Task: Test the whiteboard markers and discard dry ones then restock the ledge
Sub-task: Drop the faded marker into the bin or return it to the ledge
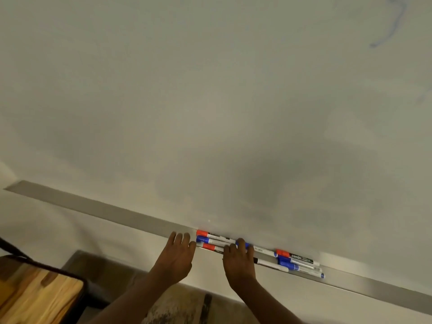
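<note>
Head view, looking down along the whiteboard (210,90). The metal ledge (93,206) runs diagonally from the far left down to the right edge of the shot. All the markers sit on that ledge in two bunches. The left bunch (211,240) has red, blue and red caps stacked side by side with the caps pointing left. The right bunch (299,263) is a red-capped one with a black label against the board, plus a few blue ones closer to the front lip. The left hand (178,253) lies flat with the fingers straight and relaxed, fingertips on the ledge just left of the first bunch, gripping nothing. The right hand (239,258) is also flat, its fingers laid across the barrels in the gap between the bunches and covering a blue cap; it doesn't look like it's pinching anything. A black-capped marker (266,262) pokes out right beside that hand near the lip. There's lots of bare ledge left of the left hand, and more past the right bunch. There's a faint blue scribble (388,26) up top right and a wooden surface (35,293) low at the left corner, well apart from the hands.
</note>
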Demonstrator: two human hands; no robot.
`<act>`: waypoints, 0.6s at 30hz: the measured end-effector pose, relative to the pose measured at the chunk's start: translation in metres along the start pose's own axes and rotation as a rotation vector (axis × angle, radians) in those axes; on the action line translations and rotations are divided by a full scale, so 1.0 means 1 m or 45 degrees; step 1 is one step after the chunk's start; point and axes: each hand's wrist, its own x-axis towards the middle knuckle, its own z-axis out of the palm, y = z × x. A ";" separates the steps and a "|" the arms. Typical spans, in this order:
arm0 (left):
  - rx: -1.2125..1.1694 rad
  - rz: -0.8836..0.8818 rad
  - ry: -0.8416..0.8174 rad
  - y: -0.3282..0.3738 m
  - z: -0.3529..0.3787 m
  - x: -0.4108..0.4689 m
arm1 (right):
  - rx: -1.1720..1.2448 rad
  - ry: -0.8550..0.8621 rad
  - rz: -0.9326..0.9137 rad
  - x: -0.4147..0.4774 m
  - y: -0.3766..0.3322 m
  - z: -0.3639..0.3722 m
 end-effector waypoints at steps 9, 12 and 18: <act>-0.156 -0.023 0.066 0.008 -0.010 0.005 | 0.132 0.098 0.165 -0.001 0.005 -0.017; -0.224 0.061 0.284 0.012 -0.026 0.011 | 0.205 0.372 0.109 -0.007 0.004 -0.036; -0.139 0.198 0.821 0.032 -0.106 0.028 | 0.266 0.942 -0.018 -0.026 0.017 -0.108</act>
